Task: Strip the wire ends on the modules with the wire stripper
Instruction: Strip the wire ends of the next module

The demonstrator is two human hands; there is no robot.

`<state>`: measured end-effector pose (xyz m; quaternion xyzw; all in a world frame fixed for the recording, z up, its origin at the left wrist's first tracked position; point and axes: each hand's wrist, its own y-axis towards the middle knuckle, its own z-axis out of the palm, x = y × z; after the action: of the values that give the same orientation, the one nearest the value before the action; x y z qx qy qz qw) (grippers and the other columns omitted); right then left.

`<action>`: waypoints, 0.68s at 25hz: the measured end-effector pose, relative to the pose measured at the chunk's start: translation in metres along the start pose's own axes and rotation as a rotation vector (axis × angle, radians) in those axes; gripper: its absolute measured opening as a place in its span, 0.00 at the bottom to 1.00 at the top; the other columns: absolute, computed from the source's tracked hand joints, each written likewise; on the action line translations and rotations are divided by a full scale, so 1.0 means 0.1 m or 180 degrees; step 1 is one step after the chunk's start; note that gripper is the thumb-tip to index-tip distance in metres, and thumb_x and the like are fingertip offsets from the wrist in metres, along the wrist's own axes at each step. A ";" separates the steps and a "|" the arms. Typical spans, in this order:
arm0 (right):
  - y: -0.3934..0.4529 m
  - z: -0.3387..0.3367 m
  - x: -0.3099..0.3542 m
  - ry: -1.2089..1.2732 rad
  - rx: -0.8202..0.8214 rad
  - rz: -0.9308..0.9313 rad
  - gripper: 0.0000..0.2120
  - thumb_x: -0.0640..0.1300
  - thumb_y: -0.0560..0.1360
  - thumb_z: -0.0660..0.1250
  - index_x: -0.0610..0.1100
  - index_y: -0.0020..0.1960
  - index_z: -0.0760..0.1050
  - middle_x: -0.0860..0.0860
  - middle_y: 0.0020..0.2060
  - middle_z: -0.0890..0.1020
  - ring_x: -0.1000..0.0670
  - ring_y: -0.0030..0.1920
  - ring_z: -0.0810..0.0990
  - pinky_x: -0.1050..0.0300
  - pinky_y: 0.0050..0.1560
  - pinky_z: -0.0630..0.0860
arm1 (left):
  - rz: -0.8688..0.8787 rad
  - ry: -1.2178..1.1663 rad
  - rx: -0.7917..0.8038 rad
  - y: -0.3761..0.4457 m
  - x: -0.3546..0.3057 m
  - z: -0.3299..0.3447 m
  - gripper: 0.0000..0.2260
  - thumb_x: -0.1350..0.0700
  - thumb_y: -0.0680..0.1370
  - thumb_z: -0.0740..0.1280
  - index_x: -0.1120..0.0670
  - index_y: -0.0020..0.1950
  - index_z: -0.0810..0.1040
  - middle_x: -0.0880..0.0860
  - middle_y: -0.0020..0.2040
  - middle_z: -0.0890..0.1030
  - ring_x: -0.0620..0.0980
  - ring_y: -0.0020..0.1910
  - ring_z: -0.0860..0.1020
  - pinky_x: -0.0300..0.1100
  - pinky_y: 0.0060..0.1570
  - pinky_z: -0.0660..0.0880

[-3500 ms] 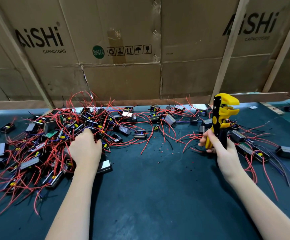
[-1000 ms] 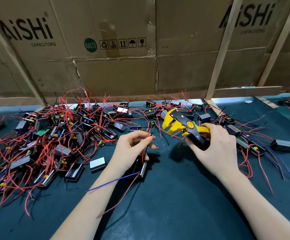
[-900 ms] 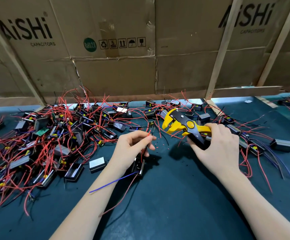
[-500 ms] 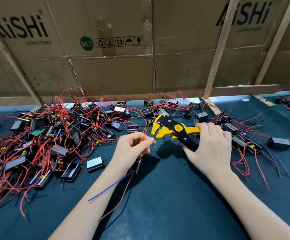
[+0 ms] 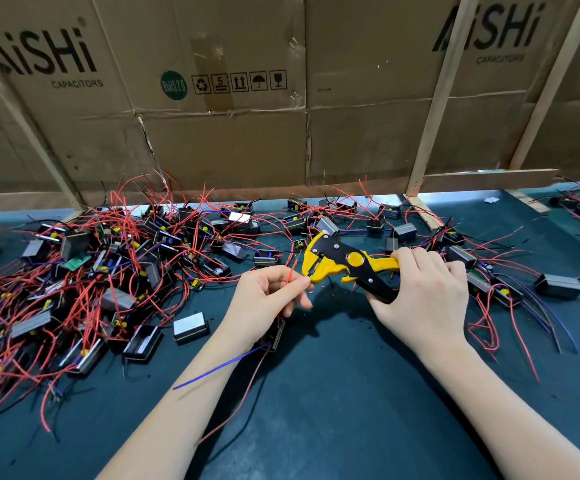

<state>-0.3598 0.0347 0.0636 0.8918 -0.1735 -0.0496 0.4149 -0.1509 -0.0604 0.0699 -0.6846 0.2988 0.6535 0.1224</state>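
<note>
Dark green matting point(image 5: 333, 403) covers the bench, backed by a wall of flattened AiSHi cardboard boxes point(image 5: 212, 133) braced with wooden battens point(image 5: 434, 109). At centre, the left hand point(image 5: 264, 299) pinches a red wire point(image 5: 291, 271) between thumb and forefinger; its module point(image 5: 276, 336) hangs just below the palm, trailing a blue wire point(image 5: 219, 367). Beside it, the right hand point(image 5: 423, 296) grips the handles of the yellow-and-black wire stripper point(image 5: 344, 263), head just beside the pinched wire. Heaped modules point(image 5: 108, 271) with red leads crowd the left.
</note>
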 end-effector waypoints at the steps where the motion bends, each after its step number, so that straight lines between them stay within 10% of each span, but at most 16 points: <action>1: 0.00 0.00 0.00 -0.0003 0.0013 -0.0005 0.22 0.61 0.67 0.61 0.41 0.43 0.74 0.47 0.36 0.76 0.41 0.40 0.76 0.49 0.43 0.64 | -0.0002 0.0020 0.0005 0.00 0.00 0.00 0.07 0.60 0.79 0.68 0.59 0.42 0.82 0.53 0.33 0.83 0.45 0.25 0.70 0.31 0.30 0.69; 17: -0.01 0.01 0.00 0.0029 -0.0047 -0.0092 0.20 0.59 0.66 0.67 0.41 0.39 0.73 0.47 0.32 0.76 0.41 0.35 0.76 0.50 0.41 0.62 | -0.0210 -0.0065 -0.0001 0.00 0.00 0.00 0.08 0.59 0.79 0.68 0.60 0.43 0.83 0.56 0.36 0.85 0.45 0.22 0.72 0.31 0.30 0.71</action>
<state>-0.3600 0.0347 0.0625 0.8913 -0.1582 -0.0528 0.4216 -0.1510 -0.0604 0.0697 -0.6875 0.2747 0.6561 0.1468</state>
